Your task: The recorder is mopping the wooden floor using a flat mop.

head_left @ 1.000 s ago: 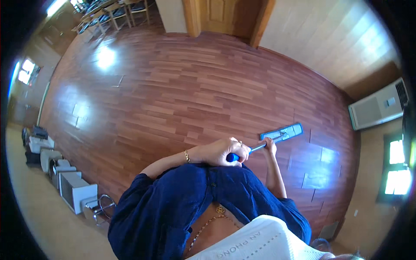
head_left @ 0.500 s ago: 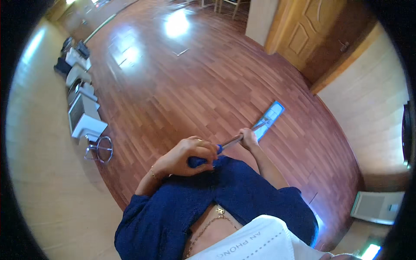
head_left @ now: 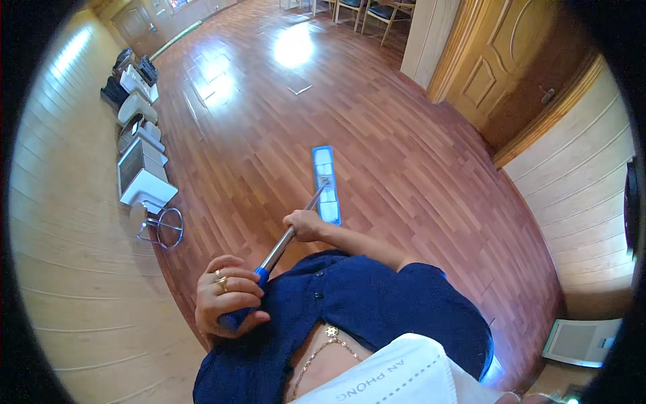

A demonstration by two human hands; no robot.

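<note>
A flat mop lies with its blue and white head [head_left: 326,185] on the wooden floor ahead of me. Its metal pole [head_left: 276,250] slants back toward my body and ends in a blue grip. My left hand [head_left: 230,295], with a ring on it, is wrapped round that blue grip at the upper end, close to my left side. Lower on the pole, my right hand [head_left: 306,225] is closed round the metal, its forearm reaching across in front of my dark blue top.
Along the left wall stand a chrome-framed stool [head_left: 161,225], a white boxy appliance [head_left: 145,175] and several other items. A wooden door [head_left: 501,74] is at the right, wooden chairs [head_left: 377,17] at the far end. A pale unit [head_left: 582,342] sits at the lower right.
The mop head has swept from right to left across the floor and turned more upright in view. Both hands have shifted left with the pole, the left one also lower.
</note>
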